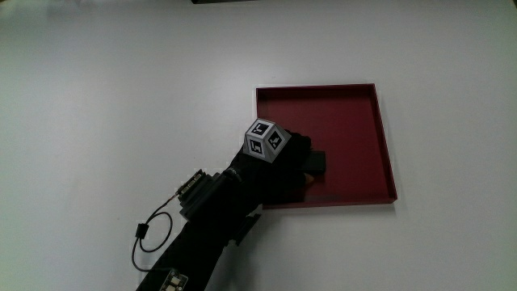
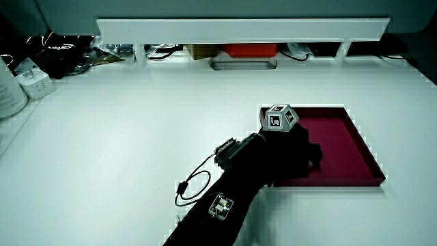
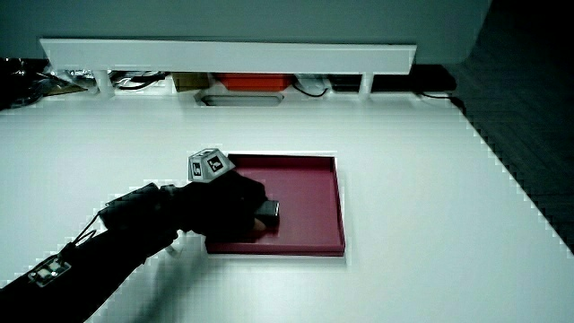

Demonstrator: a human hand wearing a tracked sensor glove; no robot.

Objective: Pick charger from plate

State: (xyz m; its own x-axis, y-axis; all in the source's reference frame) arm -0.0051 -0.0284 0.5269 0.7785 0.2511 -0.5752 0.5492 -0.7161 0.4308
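We find the charger, a small dark block, lying in the red plate near its edge closest to the person, right at the fingertips of the hand. A side view shows the fingers curled on it; from above, the cube partly hides that grip.
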